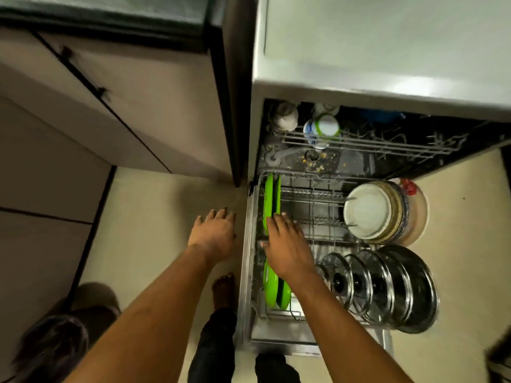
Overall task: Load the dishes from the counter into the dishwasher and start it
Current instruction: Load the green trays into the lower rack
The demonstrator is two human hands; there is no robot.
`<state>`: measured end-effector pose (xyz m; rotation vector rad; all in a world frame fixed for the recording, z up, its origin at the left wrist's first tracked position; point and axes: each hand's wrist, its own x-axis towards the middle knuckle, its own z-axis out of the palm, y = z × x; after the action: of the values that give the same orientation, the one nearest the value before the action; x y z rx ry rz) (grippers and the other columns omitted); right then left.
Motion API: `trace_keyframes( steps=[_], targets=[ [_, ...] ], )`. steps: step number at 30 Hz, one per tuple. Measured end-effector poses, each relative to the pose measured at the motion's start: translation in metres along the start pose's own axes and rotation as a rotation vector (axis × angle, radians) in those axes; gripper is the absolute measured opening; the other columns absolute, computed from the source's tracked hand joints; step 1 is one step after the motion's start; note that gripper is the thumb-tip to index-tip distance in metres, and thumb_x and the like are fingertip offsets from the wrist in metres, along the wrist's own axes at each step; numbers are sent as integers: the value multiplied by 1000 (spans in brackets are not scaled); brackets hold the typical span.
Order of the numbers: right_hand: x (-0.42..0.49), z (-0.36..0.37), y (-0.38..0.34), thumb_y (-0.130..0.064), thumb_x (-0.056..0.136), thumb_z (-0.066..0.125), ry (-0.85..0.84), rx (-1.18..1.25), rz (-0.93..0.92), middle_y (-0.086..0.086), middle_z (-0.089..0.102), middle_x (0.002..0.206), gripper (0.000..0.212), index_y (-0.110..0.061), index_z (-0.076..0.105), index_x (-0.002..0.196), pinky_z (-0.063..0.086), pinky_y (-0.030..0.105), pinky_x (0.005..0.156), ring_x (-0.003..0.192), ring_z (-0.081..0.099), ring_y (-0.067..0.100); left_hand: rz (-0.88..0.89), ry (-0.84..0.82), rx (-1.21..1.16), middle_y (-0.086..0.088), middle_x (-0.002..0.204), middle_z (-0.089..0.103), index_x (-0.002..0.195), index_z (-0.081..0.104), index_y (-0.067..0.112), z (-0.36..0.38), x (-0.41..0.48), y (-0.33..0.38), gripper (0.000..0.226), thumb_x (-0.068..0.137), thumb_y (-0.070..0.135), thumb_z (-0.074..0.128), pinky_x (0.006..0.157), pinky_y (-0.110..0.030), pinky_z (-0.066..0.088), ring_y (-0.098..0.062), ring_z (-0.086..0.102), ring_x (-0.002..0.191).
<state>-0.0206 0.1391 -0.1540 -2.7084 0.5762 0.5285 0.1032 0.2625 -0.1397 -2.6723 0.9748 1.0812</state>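
The dishwasher stands open with its lower rack [250, 244] pulled out over the floor. Two green plates [270, 200] stand on edge along the rack's left side, and two more green plates [273, 288] stand nearer me. My right hand [287, 244] reaches over the rack with straight fingers, its fingertips touching the top edge of the far green plates. My left hand [215, 233] hovers open over the floor, left of the rack, holding nothing. A stack of round plates [370, 211] leans at the rack's right. Several glass lids [387, 283] stand in a row at the front right.
The upper rack [373, 145] holds a white and green cup [322, 129] and a pale jar [284, 117]. Food crumbs lie on the tub floor [315, 161]. Cabinet doors [116, 106] stand to the left, the dishwasher top [387, 45] is above. My bare foot [224, 288] is beside the rack.
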Motion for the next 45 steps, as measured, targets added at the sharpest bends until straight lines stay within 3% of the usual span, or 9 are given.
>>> trace_keyframes(
  steps=[10,20,29,34,45],
  targets=[
    [-74,-134,-68,-38,100,47,212,-11,-195,9,18,161,67,-11,18,154,8,40,121,150,7,24,-109,230,-69,-7,162,22,154,26,18,-77,-160,14,63,97,34,47,119,-52,22,-28,21,149],
    [-105,-249,-159,-40,98,46,434,-118,-450,8,20,160,68,-11,20,154,9,38,121,150,10,22,-241,574,-23,-7,165,14,157,19,17,-181,-277,-20,64,99,33,43,120,-52,17,-28,13,151],
    [-114,-323,-285,-39,100,46,606,-195,-651,6,20,161,66,-13,19,154,10,38,122,150,9,21,-357,784,-55,-7,165,13,158,18,18,-241,-354,-121,66,98,33,43,121,-52,14,-28,11,152],
    [-105,-332,-373,-40,100,45,643,-195,-699,6,19,161,65,-15,19,154,8,36,121,150,8,20,-403,885,-34,-7,163,21,154,26,18,-263,-389,-202,62,97,32,45,120,-50,19,-28,17,150],
    [-70,-320,-505,-42,100,44,644,-141,-689,7,20,161,66,-15,20,154,9,37,121,150,8,21,-408,831,-65,-8,164,17,155,25,19,-271,-406,-343,63,96,25,46,122,-51,14,-28,12,152]
  ],
)
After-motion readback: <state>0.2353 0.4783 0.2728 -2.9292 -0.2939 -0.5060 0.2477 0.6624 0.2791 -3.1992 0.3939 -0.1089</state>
